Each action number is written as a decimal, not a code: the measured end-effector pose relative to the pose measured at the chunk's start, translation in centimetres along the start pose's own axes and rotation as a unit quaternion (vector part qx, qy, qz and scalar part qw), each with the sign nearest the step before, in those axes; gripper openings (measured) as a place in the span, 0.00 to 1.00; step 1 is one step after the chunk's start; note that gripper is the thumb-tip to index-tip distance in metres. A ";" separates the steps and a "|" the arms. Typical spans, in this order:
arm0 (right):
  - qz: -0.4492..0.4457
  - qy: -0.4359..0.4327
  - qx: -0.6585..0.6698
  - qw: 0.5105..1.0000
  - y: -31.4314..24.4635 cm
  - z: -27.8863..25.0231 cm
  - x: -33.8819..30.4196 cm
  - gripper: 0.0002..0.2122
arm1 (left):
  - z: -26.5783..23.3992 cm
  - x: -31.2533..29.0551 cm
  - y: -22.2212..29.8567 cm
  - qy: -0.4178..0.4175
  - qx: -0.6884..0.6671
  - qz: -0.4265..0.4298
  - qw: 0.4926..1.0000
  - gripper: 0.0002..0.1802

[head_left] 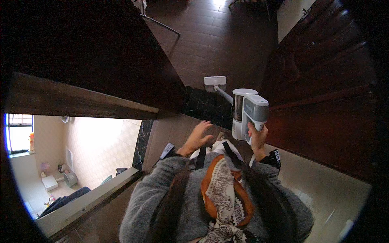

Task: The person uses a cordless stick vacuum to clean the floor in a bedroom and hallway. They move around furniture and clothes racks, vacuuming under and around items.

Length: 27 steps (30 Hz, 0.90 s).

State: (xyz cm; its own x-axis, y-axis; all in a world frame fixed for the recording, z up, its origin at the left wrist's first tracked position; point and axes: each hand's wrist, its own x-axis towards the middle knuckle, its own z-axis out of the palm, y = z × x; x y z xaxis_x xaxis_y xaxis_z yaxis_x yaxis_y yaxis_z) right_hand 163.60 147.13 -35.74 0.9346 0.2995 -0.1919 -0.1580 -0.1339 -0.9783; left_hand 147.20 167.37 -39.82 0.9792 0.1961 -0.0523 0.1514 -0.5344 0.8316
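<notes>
Nearest, a patterned cream-and-orange scarf (227,194) hangs over a grey knit sweater (180,206). Just beyond it, the left hand (197,139) is held in the air with fingers spread, holding nothing. The right hand (258,139) is wrapped around the handle of a white-and-grey plastic stick vacuum cleaner (255,108), whose body stands in front of the person, to the right, close to a dark reddish carved wooden door (324,97).

From the body, a slim pale tube (224,94) slants away over a black marbled threshold strip (206,106) to a flat white rectangular floor head (215,80), which appears to rest on the dark brown plank floor (231,52) just past the strip.

To guide it well, I would keep the right wrist steady, hold the floor head flat, and take the edge of the strip slowly so the head does not tip. The body needs keeping off the door, and the free hand could steady it. Farther off, the thin metal leg (164,26) of a stand calls for care.
</notes>
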 end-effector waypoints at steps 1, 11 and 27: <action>0.018 0.004 -0.019 1.000 0.7 0.2 0.2 0.11 | -1.2 -1.3 -1.1 0.001 0.003 -0.068 0.998 0.23; -0.172 0.007 -0.115 0.978 6.6 11.1 17.4 0.13 | -5.5 -5.4 -4.9 0.071 -0.120 -0.333 0.933 0.20; -0.092 -0.120 -0.361 0.920 5.7 -12.6 13.0 0.12 | -8.3 15.9 -7.4 -0.115 -0.038 -0.297 0.947 0.19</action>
State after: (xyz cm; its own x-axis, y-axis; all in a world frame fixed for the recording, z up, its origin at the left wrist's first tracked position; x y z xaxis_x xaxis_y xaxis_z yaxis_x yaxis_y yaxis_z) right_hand 178.85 138.33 -42.83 0.8132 0.5683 -0.1251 0.3290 -0.6264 -0.7067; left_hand 160.50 181.27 -42.15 0.7297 0.2547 -0.6345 0.6826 -0.3240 0.6550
